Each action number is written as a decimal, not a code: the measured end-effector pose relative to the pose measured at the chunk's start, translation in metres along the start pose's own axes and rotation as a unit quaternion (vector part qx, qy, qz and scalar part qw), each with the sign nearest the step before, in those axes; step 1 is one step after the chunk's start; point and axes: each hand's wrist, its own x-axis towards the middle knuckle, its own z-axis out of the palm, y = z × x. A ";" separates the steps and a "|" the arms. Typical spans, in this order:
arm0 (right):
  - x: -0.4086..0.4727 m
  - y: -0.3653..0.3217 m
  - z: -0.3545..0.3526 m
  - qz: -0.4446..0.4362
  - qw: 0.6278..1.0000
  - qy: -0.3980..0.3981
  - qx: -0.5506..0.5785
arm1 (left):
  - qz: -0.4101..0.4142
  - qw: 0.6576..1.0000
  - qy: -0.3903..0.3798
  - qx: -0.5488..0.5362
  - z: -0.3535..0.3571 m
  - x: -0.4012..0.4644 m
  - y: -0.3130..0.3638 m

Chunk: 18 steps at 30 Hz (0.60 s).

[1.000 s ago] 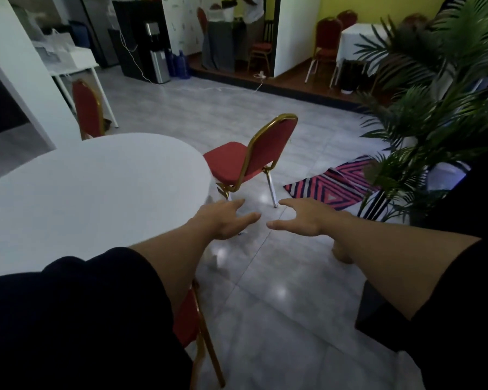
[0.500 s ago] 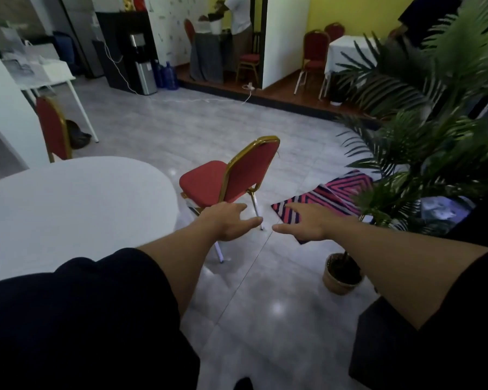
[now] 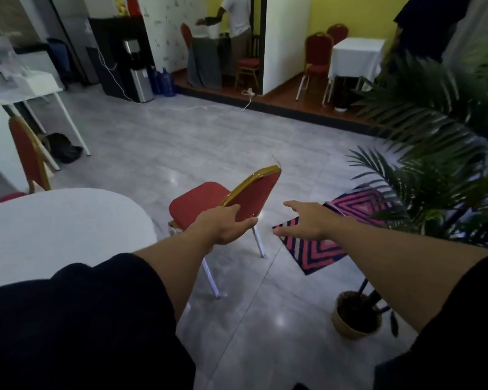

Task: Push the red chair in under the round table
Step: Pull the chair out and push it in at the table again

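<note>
- Right now the red chair (image 3: 223,202) stands on the grey tiled floor (image 3: 158,153), just beside the right edge of the round white surface (image 3: 62,229), not tucked under it.
- Its seat faces the surface and its gold-framed backrest points toward the striped rug (image 3: 330,235).
- Both arms reach forward out of dark sleeves toward the chair.
- The left hand (image 3: 223,225) is at the lower part of the backrest, palm down, its grip loosely open with the thumb stretched along the bottom edge; whether it touches the frame or only overlaps it from this angle cannot be told.
- The right hand (image 3: 304,220) hovers to the right of the backrest, apart from it, above the near corner of the rug; its grip is wide open, fingers spread, and it has hold of nothing.
- Two pale metal legs of the chair show below the left forearm, both resting on the floor.
- A second red chair (image 3: 28,153) stands at the far left side of the surface.
- A potted palm (image 3: 423,170) fills the right side, its woven pot (image 3: 352,319) sitting on the floor below the right forearm.
- Farther back, a black water dispenser (image 3: 130,57) stands against the wall, and more red chairs flank a square white-clothed table (image 3: 355,56) on a raised wooden platform.
</note>
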 end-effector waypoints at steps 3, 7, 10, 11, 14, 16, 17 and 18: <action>0.047 0.014 -0.012 -0.012 1.000 -0.015 -0.011 | -0.007 1.000 0.006 -0.020 -0.001 0.045 -0.003; 0.110 0.031 -0.027 -0.049 0.998 -0.025 -0.024 | -0.020 0.998 0.010 -0.063 0.001 0.103 -0.005; 0.163 0.047 -0.042 -0.068 0.995 -0.054 -0.039 | -0.042 0.994 0.008 -0.096 0.001 0.144 -0.001; 0.180 0.051 -0.048 -0.076 0.994 -0.058 -0.048 | -0.056 0.993 0.010 -0.104 0.001 0.157 0.000; 0.221 0.058 -0.064 -0.113 0.991 -0.051 -0.058 | -0.084 0.989 0.007 -0.122 0.003 0.190 0.000; 0.252 0.062 -0.063 -0.124 0.988 -0.057 -0.072 | -0.099 0.985 -0.012 -0.142 0.011 0.210 -0.005; 0.268 0.063 -0.063 -0.120 0.988 -0.058 -0.082 | -0.107 0.983 -0.020 -0.148 0.014 0.222 -0.009; 0.284 0.064 -0.062 -0.117 0.987 -0.060 -0.094 | -0.112 0.981 -0.027 -0.155 0.017 0.232 -0.013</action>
